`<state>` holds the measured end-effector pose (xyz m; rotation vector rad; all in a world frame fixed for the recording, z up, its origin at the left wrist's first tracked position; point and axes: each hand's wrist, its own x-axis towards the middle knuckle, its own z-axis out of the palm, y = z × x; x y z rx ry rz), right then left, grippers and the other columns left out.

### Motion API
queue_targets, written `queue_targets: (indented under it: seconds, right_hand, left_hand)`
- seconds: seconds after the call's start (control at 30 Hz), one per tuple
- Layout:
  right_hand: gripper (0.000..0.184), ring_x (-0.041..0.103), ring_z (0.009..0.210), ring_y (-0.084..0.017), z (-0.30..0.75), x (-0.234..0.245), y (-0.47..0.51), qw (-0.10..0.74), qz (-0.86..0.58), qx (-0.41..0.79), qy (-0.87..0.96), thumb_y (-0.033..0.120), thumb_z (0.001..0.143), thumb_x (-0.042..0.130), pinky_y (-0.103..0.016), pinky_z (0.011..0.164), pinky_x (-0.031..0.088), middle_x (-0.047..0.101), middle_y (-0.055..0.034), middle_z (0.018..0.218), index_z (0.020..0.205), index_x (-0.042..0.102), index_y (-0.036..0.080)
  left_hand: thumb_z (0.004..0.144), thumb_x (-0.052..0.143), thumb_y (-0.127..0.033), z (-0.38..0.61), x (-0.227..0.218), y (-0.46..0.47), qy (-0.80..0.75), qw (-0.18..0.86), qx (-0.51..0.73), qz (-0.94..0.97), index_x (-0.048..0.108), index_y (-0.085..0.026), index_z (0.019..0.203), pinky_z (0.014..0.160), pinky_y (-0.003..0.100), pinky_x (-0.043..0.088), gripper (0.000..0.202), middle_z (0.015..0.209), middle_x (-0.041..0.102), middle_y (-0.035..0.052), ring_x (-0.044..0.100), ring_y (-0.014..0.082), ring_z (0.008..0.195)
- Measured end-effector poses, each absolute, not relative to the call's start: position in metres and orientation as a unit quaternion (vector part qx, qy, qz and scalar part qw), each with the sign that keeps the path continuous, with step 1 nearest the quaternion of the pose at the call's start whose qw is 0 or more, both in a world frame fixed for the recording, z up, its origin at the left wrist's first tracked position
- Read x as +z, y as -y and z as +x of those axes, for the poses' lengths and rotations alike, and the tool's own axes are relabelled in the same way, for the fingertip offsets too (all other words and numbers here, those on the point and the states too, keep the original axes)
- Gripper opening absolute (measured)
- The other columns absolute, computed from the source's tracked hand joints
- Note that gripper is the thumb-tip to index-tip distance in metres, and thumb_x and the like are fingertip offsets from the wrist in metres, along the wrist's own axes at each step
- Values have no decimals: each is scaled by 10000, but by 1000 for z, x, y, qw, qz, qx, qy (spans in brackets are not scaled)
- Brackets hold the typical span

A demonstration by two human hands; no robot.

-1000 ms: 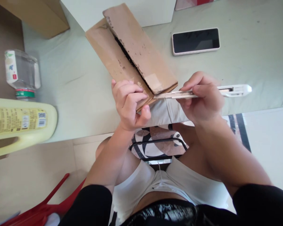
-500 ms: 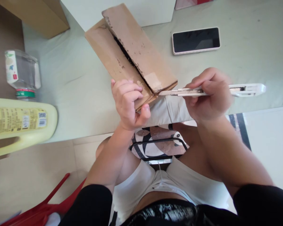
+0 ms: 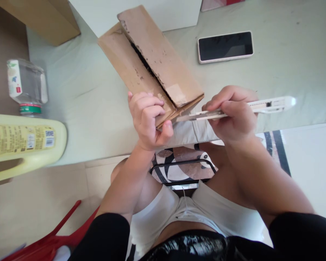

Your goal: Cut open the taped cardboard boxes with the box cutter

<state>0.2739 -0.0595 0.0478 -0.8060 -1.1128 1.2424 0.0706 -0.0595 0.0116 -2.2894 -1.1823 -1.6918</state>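
A brown cardboard box (image 3: 163, 61) lies at a slant on the cloth-covered table, a dark gap running between its two worn top flaps. My left hand (image 3: 149, 117) grips the near corner of the box, fingers over the top and thumb at the near end. In my right hand (image 3: 233, 112) is a white utility knife (image 3: 271, 105), closed in the fist with the handle sticking out to the right. Its blade is extended and points left, the tip beside the near end of the box. Whether the tip touches the cardboard I cannot tell.
A phone (image 3: 225, 47) lies on the table (image 3: 293, 72) beyond my right hand. To the left are a clear plastic bottle (image 3: 29, 83) and a yellow jug (image 3: 54, 141). Another cardboard box (image 3: 51, 21) and a white box (image 3: 176, 14) stand at the back.
My right hand has shifted left and slightly toward me, bringing the knife along. The blade has gone from the box's right near corner to lower along its near end. My left hand stays put.
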Motion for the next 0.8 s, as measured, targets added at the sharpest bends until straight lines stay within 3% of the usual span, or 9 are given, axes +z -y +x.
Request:
queue_targets:
  seconds: [0.17,0.3,0.4,0.5,0.7,0.8]
  right_hand:
    - [186,295,283,-81,282,49,52,578,-271,600,483,367,718,737,-263,323,248,391,55,349,585,711,239]
    - [134,370,325,-86,278,52,54,653,-322,527,439,302,740,691,-259,326,250,492,35,419,633,730,232]
    - [120,410,367,-94,274,52,59,635,-377,508,444,314,739,693,-252,355,279,524,31,445,644,722,247]
    - [124,426,383,-95,275,51,62,621,-409,487,458,339,745,684,-253,379,295,545,34,465,656,717,260]
    - [120,453,402,-102,280,50,64,616,-403,483,475,293,756,662,-257,395,290,573,33,483,684,758,286]
    - [146,447,396,-105,280,53,66,609,-413,484,474,259,750,649,-261,390,284,575,33,475,666,763,296]
  left_hand:
    - [972,448,-411,69,11,56,358,90,-559,-743,515,-239,974,1086,483,411,185,918,606,23,582,193,1001]
    - [981,393,-456,69,11,56,381,118,-542,-739,500,-245,943,1043,527,452,239,891,605,19,602,203,980]
    - [999,358,-489,70,11,57,398,105,-533,-739,485,-264,945,1107,559,414,264,898,597,17,605,209,994]
    - [996,411,-454,70,12,58,375,68,-546,-746,495,-263,986,1177,530,353,208,945,589,14,583,198,1034]
    - [1010,357,-498,69,10,60,410,113,-524,-738,499,-245,928,1096,515,425,301,902,620,33,596,201,1008]
    - [1013,319,-551,69,8,61,443,68,-499,-742,497,-252,929,1172,560,352,358,927,629,51,600,222,1032]
